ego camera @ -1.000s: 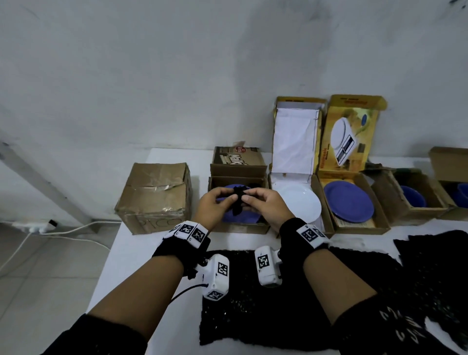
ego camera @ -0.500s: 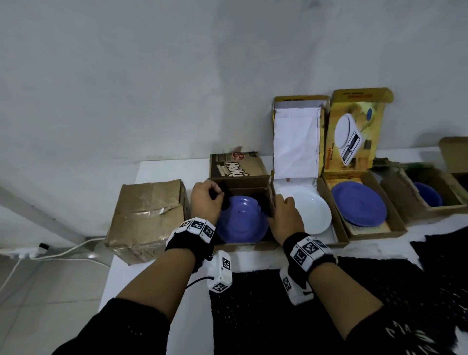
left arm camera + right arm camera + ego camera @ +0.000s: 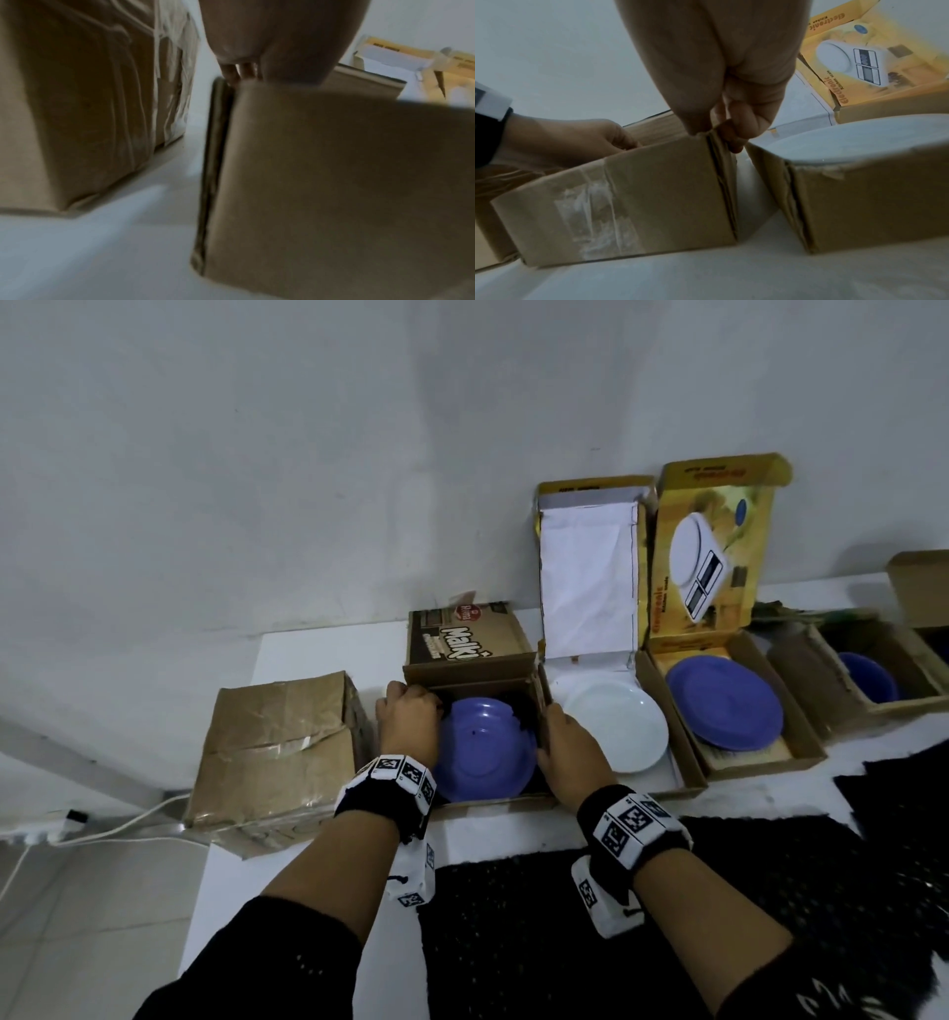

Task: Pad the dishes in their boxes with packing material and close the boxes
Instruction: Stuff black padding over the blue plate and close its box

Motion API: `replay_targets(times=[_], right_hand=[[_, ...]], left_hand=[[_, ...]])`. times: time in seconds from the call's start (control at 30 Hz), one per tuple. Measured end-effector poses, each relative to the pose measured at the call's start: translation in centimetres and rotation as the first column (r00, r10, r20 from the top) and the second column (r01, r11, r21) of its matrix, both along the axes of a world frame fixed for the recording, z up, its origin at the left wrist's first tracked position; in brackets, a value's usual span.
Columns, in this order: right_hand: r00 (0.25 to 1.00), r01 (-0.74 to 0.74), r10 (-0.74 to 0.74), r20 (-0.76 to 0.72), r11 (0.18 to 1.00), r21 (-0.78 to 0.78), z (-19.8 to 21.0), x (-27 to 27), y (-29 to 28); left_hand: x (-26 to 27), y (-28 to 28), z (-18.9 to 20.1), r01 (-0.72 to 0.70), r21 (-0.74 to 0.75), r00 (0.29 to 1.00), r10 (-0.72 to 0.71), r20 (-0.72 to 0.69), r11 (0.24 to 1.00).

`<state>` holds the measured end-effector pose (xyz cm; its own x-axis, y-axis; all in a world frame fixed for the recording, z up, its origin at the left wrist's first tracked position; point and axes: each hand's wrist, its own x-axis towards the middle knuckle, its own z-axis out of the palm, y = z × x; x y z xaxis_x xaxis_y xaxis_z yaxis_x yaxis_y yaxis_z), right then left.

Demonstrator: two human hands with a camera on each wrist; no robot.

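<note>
An open brown box (image 3: 493, 801) holds a blue plate (image 3: 485, 752); its printed lid (image 3: 462, 639) stands up behind. My left hand (image 3: 411, 719) reaches into the box's far left corner, fingers curled on a wad of black packing material (image 3: 448, 707) beside the plate. More black material (image 3: 524, 711) sits in the far right corner. My right hand (image 3: 565, 747) pinches the box's right wall (image 3: 720, 162), thumb inside and fingers (image 3: 741, 125) outside. In the left wrist view only the fingertips (image 3: 239, 73) show over the box (image 3: 334, 182).
A closed taped carton (image 3: 277, 752) stands left of the box, near the table's left edge. To the right are open boxes with a white plate (image 3: 611, 726), a blue plate (image 3: 724, 706) and a blue bowl (image 3: 868, 675). Black netted packing sheets (image 3: 642, 916) cover the table in front.
Both hands held a black piece over the plate a second ago. They have since parted: the left took it into the far left corner, the right moved to the box's right wall.
</note>
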<state>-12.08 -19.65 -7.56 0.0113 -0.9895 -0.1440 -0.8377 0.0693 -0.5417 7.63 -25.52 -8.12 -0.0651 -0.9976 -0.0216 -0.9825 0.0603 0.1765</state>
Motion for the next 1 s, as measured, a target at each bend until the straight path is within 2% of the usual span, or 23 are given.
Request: replay_targets(times=[0.17,0.3,0.43,0.53,0.63,0.73,0.87,1.0], right_hand=[[1.0,-0.009,0.009,-0.009,1.0,0.014,0.0,0.0,-0.1],[1.0,-0.026,0.026,-0.009,0.999,0.045,0.3,0.0,-0.2],[0.996,-0.076,0.073,0.05,0.995,0.067,1.7,-1.2,0.0],[0.991,-0.108,0.103,0.081,0.992,0.069,3.4,-3.4,0.7],[0.986,-0.119,0.105,0.131,0.988,0.1,5.2,-6.5,2.2],[0.989,-0.134,0.123,0.081,0.98,0.149,6.3,-10.2,4.7],[0.986,-0.156,0.166,-0.031,0.964,0.215,5.7,-14.5,9.4],[0.985,-0.115,0.146,-0.088,0.951,0.287,3.5,-16.7,13.7]], left_hand=[[-0.7,1.3,-0.2,0.033,0.036,0.989,-0.038,0.142,0.999],[-1.4,1.7,0.0,0.042,0.105,0.983,-0.06,0.175,0.994],[-2.3,2.2,1.7,0.002,0.065,0.985,-0.013,0.172,0.998],[-4.2,3.7,3.6,0.066,0.02,0.993,-0.067,0.096,0.998],[-6.8,6.1,5.2,0.16,0.039,0.98,-0.154,-0.129,0.986],[-10.0,9.6,6.2,0.246,0.094,0.921,-0.202,-0.333,0.965],[-13.9,14.5,5.2,0.302,0.18,0.92,-0.237,-0.31,0.936],[-16.2,17.7,3.1,0.292,0.288,0.95,-0.241,-0.199,0.912]])
